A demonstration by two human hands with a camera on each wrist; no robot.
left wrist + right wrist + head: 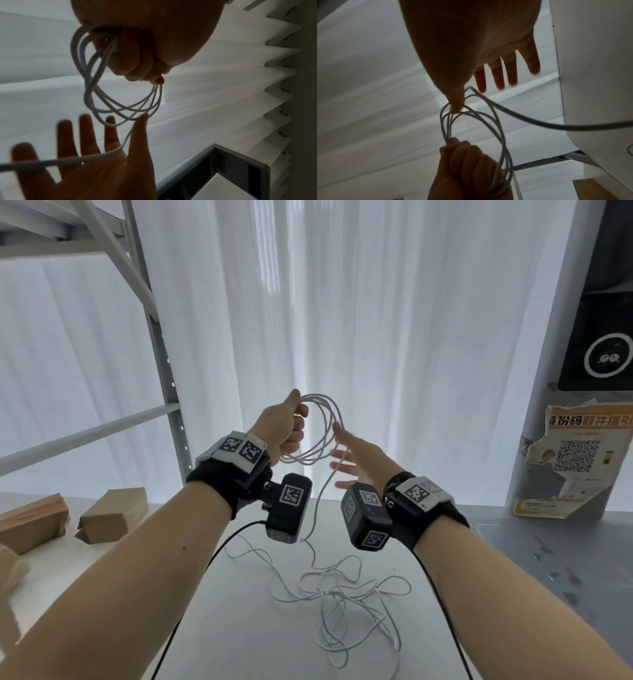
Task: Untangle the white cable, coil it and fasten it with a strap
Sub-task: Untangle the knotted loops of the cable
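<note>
My left hand (294,422) is raised above the table and grips a coil of several loops of the white cable (323,433). My right hand (339,451) is just right of the coil, fingers spread and straight. In the left wrist view the free run of cable (77,159) lies across the right hand (113,135). In the right wrist view the right thumb (456,102) touches the far side of the coil (489,128). The left hand (465,162) holds the coil's near side. From the coil the cable drops to a loose tangle (342,594) on the white table (239,638). No strap is in view.
Brown cardboard boxes (109,515) lie on the table at the left, below a grey metal shelf frame (164,371). A white curtain hangs behind. A pillar with a torn poster (575,460) stands at the right. Black wrist-camera leads (442,604) trail beside my forearms.
</note>
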